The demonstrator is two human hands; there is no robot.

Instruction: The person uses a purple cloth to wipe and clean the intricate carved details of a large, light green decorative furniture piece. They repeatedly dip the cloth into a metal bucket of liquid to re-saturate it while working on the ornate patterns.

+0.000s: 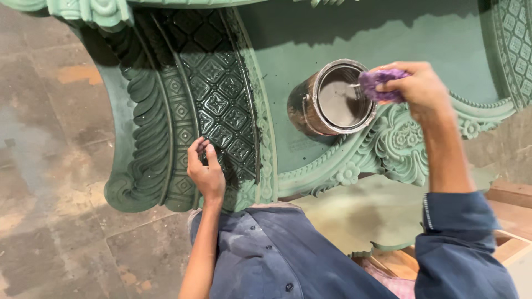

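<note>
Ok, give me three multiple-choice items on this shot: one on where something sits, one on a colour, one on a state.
1. Where does the metal can sit?
A. On the flat green panel
B. On the stone floor
C. In the left hand

2. What colour is the cloth wad in the right hand?
A. White
B. Purple
C. Yellow

3. What is the left hand doing?
A. Lifting the can
B. Hanging free in the air
C. Resting on the dark carved diamond band

Answers: 1 A, the can stands on the smooth green surface. 2 B, the wad is purple, held at the can's rim. 3 C, its fingers lie on the carving.
</note>
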